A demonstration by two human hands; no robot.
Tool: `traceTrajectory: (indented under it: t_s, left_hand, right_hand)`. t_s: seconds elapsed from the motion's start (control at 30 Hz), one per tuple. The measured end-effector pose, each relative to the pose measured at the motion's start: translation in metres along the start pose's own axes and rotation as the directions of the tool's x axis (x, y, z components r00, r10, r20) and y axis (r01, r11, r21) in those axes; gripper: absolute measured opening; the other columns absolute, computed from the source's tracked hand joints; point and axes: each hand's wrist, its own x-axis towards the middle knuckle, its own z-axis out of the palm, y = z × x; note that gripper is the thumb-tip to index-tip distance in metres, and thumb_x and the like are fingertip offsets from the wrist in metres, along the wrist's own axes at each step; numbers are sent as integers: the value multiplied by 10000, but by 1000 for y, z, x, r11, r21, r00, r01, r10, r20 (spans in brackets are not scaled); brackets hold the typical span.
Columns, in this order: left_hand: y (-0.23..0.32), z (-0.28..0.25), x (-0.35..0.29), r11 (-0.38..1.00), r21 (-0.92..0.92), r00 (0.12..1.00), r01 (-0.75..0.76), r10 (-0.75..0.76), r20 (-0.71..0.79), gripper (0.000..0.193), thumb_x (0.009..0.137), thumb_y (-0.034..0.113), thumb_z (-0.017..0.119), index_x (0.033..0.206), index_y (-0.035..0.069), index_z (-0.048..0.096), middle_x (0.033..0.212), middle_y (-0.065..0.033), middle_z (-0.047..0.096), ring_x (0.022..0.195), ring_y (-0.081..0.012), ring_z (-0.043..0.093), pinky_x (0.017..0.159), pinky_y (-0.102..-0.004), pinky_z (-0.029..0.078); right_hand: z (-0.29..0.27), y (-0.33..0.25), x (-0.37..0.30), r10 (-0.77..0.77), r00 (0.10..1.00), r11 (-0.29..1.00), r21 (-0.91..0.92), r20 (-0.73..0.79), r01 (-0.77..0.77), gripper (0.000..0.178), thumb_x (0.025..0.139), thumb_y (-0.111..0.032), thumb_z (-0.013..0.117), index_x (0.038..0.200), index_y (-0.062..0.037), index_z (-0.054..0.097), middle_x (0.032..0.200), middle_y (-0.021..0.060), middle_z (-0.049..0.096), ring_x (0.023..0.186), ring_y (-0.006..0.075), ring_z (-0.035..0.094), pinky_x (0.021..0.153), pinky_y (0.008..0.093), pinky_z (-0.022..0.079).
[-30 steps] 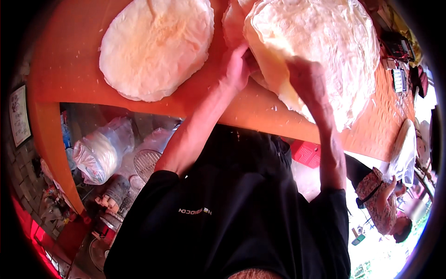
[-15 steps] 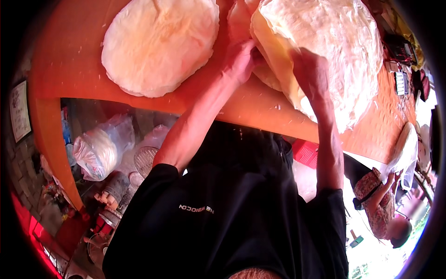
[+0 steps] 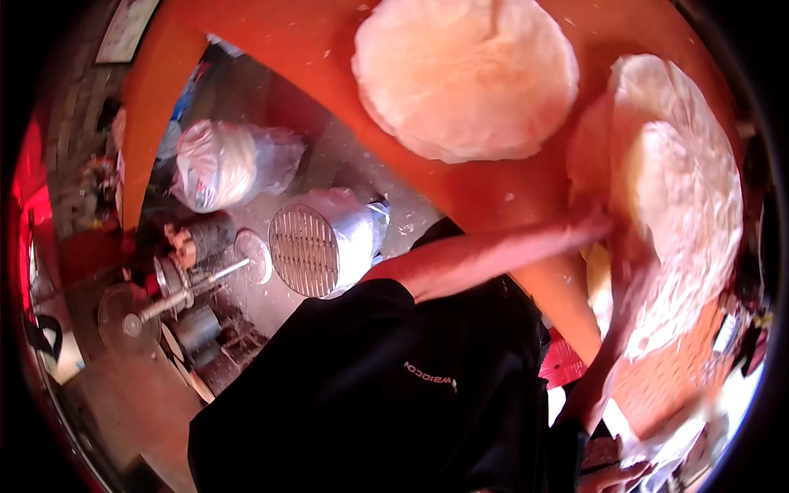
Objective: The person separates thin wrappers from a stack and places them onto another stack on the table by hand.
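Tabletop (image 3: pixel 501 189) bears flatbread (image 3: pixel 692 218), left hand (image 3: pixel 602 222) and right hand (image 3: pixel 634 255) at its edge, grips unclear.

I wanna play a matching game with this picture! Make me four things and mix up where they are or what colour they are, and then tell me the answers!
Things:
1. Pale round disc
2. Wrinkled pale sheets
3. Table
4. Shirt

Colours and places:
A. Orange
B. On the table, with no hand on it
C. Black
D. With the left hand and right hand at the edge

Right pairs: 1-B, 2-D, 3-A, 4-C
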Motion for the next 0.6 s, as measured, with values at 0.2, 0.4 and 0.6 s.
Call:
traceTrajectory:
  t_s: [0.2, 0.4, 0.6]
  left_hand:
    - [5, -1, -41, 972, 233, 964, -15, -48, 261, 143, 884, 141, 610, 808, 34, 668, 698, -54, 638, 652, -161, 634, 546, -303, 511]
    - [-93, -75, -1, 970, -243, 950, -33, 106, 293, 171, 934, 204, 594, 962, 40, 634, 869, -64, 653, 806, -164, 638, 720, -337, 526]
    - [-71, -58, -11, 978, -204, 996, 33, -15, 92, 280, 890, 166, 655, 1145, 84, 572, 1017, -17, 635, 887, -135, 628, 743, -325, 534]
  right_hand:
    - [-45, 19, -15, -18, 1000, 940, -340, 2, 17, 308, 899, -272, 620, 971, 19, 691, 765, 243, 658, 689, 409, 651, 613, 442, 507]
    - [-185, 57, 39, 261, 946, 732, -600, -190, -323, 378, 885, -320, 685, 675, -6, 659, 564, 14, 544, 537, 75, 453, 493, 299, 371]
    - [-323, 119, 62, 180, 943, 944, -220, -280, -246, 352, 910, -329, 642, 923, 18, 697, 739, 16, 663, 656, 96, 588, 607, 250, 472]
